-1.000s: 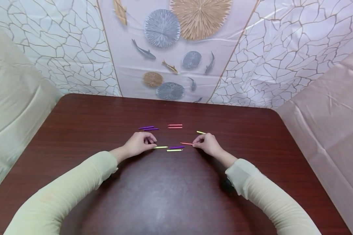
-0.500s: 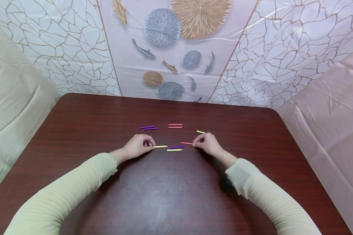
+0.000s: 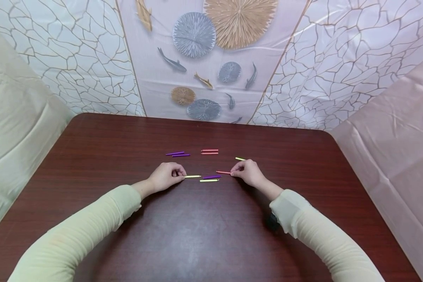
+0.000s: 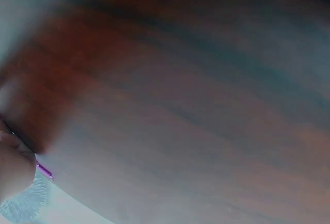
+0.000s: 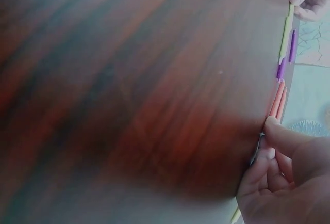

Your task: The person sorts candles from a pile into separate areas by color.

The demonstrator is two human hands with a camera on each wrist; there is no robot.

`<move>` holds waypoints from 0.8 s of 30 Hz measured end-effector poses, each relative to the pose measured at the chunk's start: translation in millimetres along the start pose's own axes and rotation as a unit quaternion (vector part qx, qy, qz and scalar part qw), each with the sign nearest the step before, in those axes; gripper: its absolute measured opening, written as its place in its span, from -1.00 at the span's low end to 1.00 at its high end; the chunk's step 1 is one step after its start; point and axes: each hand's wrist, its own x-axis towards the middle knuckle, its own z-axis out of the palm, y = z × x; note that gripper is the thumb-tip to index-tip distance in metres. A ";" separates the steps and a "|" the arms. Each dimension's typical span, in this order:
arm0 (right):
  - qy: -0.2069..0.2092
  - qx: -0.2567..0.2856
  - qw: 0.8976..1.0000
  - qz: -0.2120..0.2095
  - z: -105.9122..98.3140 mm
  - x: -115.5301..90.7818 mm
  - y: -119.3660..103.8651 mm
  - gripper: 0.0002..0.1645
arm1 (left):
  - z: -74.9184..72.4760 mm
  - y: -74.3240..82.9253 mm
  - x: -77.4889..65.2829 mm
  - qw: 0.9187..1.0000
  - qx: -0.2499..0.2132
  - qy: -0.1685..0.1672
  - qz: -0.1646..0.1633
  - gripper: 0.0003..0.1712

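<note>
In the head view my left hand (image 3: 167,176) pinches the left end of a thin yellow pencil-like stick (image 3: 193,176) just above or on the table. My right hand (image 3: 248,173) pinches the right end of a red stick (image 3: 223,172) between thumb and finger. Between the hands lie a purple stick (image 3: 212,177) and, just nearer, another yellow stick (image 3: 209,180). The right wrist view shows my right thumb (image 5: 281,133) at the red stick's end. Only a bit of my left hand (image 4: 15,164) appears in the left wrist view, and its fingertips are hidden there.
Farther back lie two purple sticks (image 3: 178,154) at left and two red sticks (image 3: 209,151) in the middle. One yellow stick (image 3: 240,159) lies partly behind my right hand. The dark wooden table (image 3: 183,235) meets a patterned cloth (image 3: 204,94) at its far edge.
The left hand's fingers have drawn slightly lower and closer round the yellow stick's end. My right hand and the loose sticks have stayed in place.
</note>
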 end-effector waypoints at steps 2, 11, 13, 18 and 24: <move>0.001 -0.001 1.000 -0.002 0.6 1.0 -2.0 -0.92 | 0.0 -0.2 -0.2 1.000 0.000 -0.001 0.000 -0.96; 0.011 -0.003 1.000 -0.004 2.7 17.0 -17.1 -0.91 | -0.3 -1.3 0.7 1.000 0.002 -0.007 0.000 -0.96; 0.013 -0.007 1.000 0.004 2.9 23.1 -21.3 -0.90 | -0.7 -2.4 1.3 1.000 0.004 -0.009 0.002 -0.96; 0.018 -0.012 1.000 0.013 4.7 37.7 -28.8 -0.89 | -2.3 -3.7 1.2 1.000 0.005 -0.013 0.000 -0.95; 0.023 -0.005 1.000 0.017 8.9 48.8 -30.3 -0.89 | -0.1 -2.5 0.9 1.000 0.002 -0.015 -0.008 -0.95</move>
